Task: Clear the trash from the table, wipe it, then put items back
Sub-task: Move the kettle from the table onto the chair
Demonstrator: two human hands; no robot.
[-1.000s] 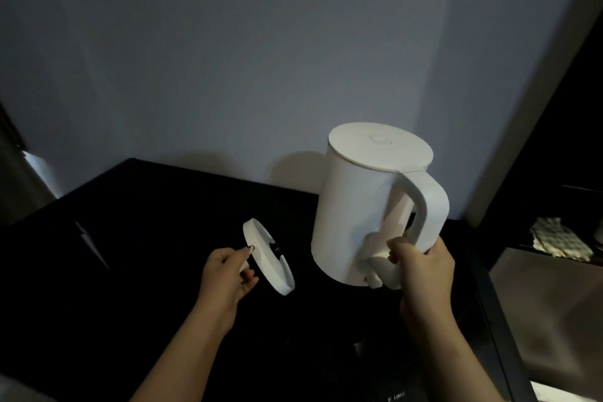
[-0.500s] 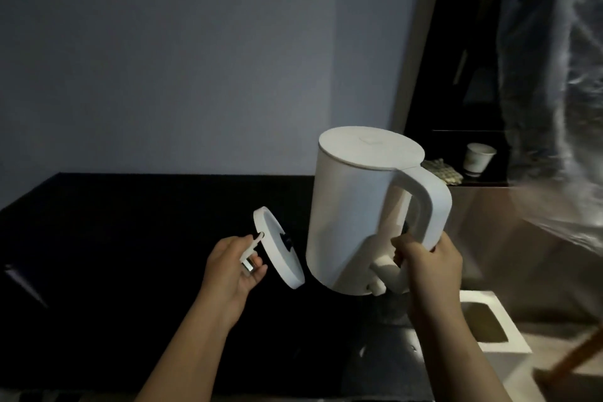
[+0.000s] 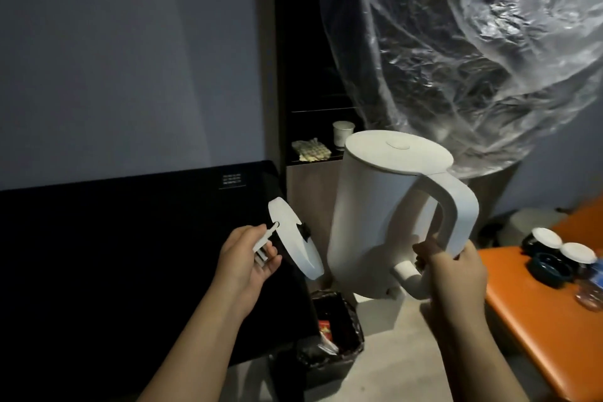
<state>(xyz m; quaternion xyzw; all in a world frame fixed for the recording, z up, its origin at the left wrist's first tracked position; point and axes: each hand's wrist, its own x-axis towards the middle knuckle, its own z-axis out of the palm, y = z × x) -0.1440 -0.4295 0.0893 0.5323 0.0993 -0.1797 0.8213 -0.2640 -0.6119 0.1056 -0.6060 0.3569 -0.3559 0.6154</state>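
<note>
Hanging over the upper right of the scene, a large crumpled sheet of clear plastic (image 3: 473, 52) is being seen above and behind the white kettle (image 3: 375, 215), which is taken as the landmark. To the kettle's left, the black table (image 3: 130, 254) is lying dark and bare along its visible top. To the kettle's right, an orange surface (image 3: 535, 330) is carrying dark bowls with white lids (image 3: 551, 245). The kettle itself is being held in the air, tilted, lid on, by the right hand (image 3: 453, 274), whose fingers are being wrapped closed around the foot of the handle. Below the kettle, a dark waste bin (image 3: 329, 336) with scraps inside is standing on the floor against the table's edge, beside a pale box partly hidden by the kettle. Just left of the kettle, not touching it, the round white kettle base (image 3: 293, 241) is being held on edge; its plug is being pinched between thumb and loosely curled fingers of the left hand (image 3: 244, 261). Behind the kettle, a paper cup (image 3: 342, 134) and a folded cloth (image 3: 310, 150) are resting on a shelf.
</note>
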